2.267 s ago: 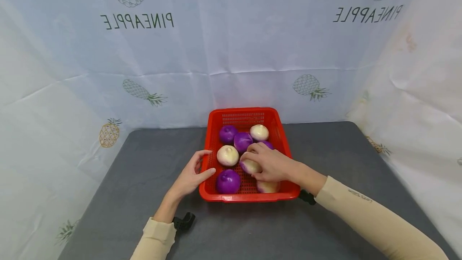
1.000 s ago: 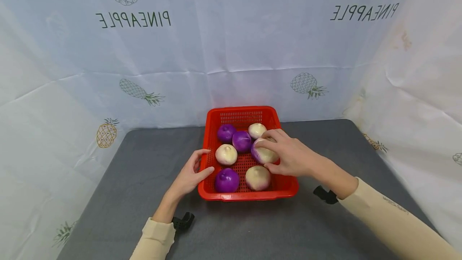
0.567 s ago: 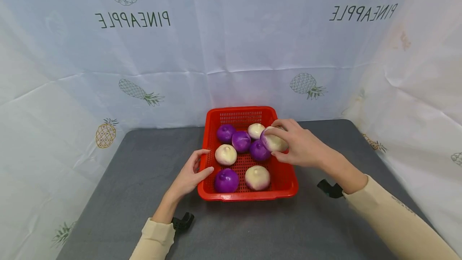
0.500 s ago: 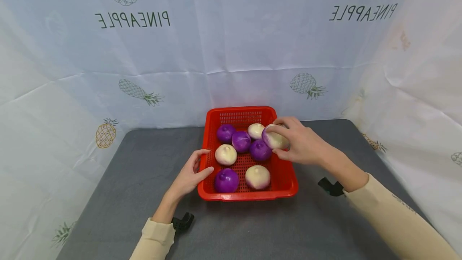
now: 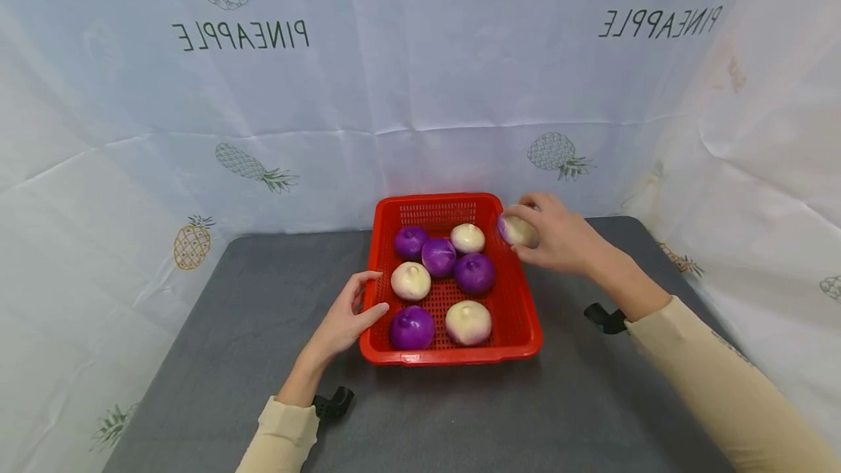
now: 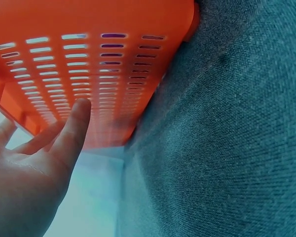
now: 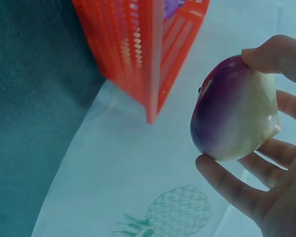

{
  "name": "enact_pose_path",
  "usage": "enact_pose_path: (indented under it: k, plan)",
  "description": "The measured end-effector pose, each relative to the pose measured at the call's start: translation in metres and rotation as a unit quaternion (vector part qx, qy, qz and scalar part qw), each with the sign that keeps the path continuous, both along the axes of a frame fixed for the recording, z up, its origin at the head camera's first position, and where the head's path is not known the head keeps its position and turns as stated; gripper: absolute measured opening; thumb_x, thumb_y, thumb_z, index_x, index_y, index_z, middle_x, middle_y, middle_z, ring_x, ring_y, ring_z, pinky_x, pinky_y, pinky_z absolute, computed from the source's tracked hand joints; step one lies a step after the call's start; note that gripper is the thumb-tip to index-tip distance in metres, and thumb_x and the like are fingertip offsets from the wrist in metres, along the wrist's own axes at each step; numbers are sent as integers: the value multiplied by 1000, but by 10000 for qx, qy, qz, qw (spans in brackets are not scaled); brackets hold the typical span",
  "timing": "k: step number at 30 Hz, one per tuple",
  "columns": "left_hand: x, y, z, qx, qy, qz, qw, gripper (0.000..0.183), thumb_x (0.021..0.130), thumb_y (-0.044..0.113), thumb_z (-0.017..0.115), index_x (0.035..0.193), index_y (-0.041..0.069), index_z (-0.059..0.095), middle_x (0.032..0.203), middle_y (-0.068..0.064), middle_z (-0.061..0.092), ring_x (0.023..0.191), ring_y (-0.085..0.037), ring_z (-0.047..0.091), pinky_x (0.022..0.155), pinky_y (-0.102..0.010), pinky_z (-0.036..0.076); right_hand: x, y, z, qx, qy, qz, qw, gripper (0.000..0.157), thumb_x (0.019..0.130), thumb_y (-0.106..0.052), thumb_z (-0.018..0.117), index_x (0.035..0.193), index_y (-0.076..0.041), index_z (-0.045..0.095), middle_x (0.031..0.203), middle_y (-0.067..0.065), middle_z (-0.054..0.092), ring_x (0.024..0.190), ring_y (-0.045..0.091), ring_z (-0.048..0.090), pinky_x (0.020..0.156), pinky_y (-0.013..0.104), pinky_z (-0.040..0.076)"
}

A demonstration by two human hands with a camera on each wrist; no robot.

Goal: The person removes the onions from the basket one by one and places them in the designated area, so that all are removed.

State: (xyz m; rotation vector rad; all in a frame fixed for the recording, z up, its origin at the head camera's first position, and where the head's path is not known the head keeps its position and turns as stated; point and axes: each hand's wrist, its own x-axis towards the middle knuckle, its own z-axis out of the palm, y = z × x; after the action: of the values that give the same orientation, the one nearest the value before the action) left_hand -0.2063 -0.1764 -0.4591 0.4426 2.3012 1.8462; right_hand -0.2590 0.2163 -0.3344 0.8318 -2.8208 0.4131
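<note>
Head cam: pinching a purple-and-white turnip in the right hand between thumb and curved fingers, just off the red basket's right rim. Resting the left hand loosely spread at the left rim, btw, with seven more turnips inside.

Beige sleeves, black wrist cameras

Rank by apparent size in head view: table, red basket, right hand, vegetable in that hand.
1. Grey table
2. Red basket
3. Right hand
4. Purple-white vegetable, partly covered by that hand
</note>
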Motion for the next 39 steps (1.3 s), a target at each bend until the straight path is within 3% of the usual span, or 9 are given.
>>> enact_pose_path:
  k: [13, 22, 31, 39]
  plan:
    - [-1, 1, 1, 2, 18, 29, 10000, 59, 96, 18, 69, 146, 10, 39, 142, -21, 48, 121, -38, 56, 88, -47, 59, -31, 8, -15, 193, -250, -647, 9974, 50, 88, -23, 74, 135, -14, 60, 134, 18, 46, 119, 39, 43, 72, 57, 57]
    - [-1, 1, 1, 11, 2, 9, 10000, 60, 96, 18, 69, 147, 9, 38, 142, -23, 48, 120, -39, 57, 87, -47, 59, -52, 21, -44, 233, -588, -1031, 9927, 52, 89, -25, 69, 138, -10, 57, 132, 23, 45, 120, 42, 39, 78, 60, 53]
    - [-1, 0, 1, 5, 25, 9, 10000, 58, 96, 18, 68, 146, 10, 39, 142, -23, 48, 120, -39, 57, 87, -47, 59, -67, 25, -72, 162, -929, -1171, 9886, 51, 91, -26, 66, 138, -10, 55, 131, 24, 41, 121, 46, 36, 75, 62, 52]
    - [1, 1, 2, 62, -28, -6, 10000, 60, 97, 17, 68, 147, 8, 37, 142, -22, 48, 121, -39, 56, 89, -50, 58, -72, 26, -96, 384, -1014, -1408, 9841, 51, 94, -31, 63, 140, -9, 55, 129, 23, 43, 120, 44, 38, 79, 65, 51]
